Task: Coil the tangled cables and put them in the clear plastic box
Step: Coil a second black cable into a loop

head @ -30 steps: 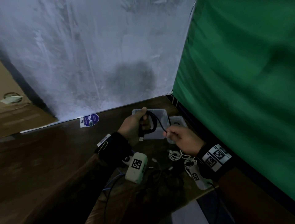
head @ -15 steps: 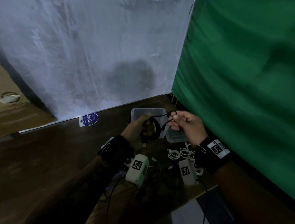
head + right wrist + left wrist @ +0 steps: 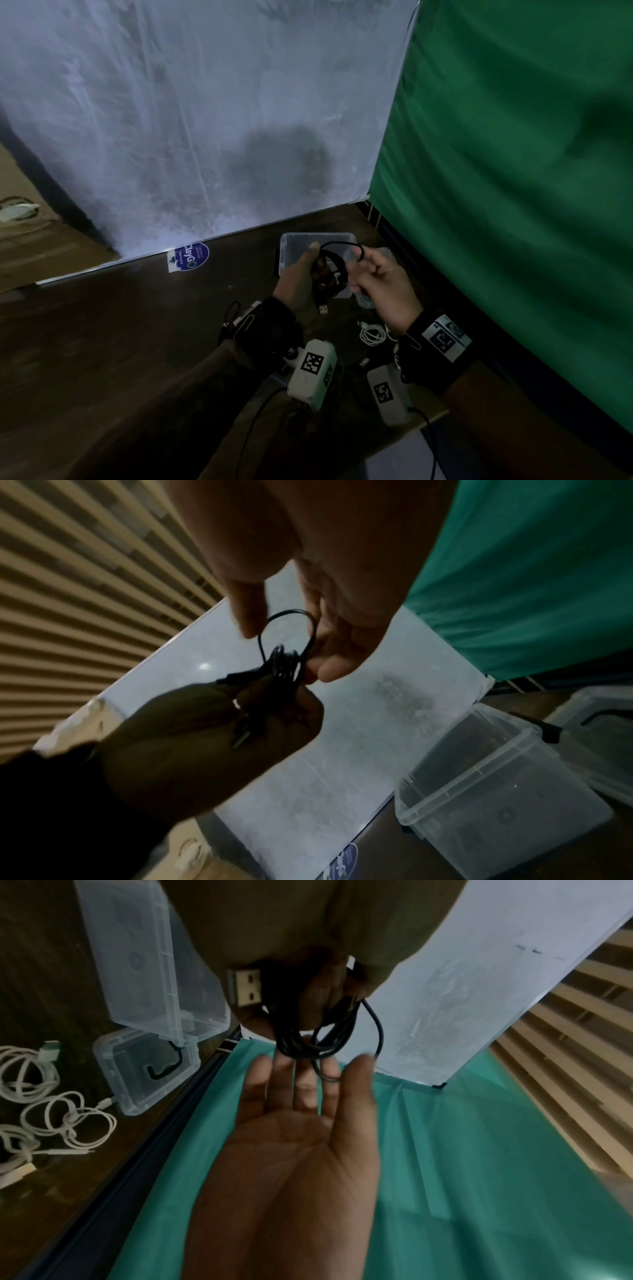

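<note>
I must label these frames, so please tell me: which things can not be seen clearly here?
- Black cable: its coil's far side is hidden inside the left hand, all views.
- Right hand: fingertips blurred, left wrist view.
- White cables: partly behind the right wrist, head view.
- Clear plastic box: contents too dim.

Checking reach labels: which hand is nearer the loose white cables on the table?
Right. The right hand is raised just above and beyond the white cables; the left hand, gripping the black cable, is off to their left, farther away.
</note>
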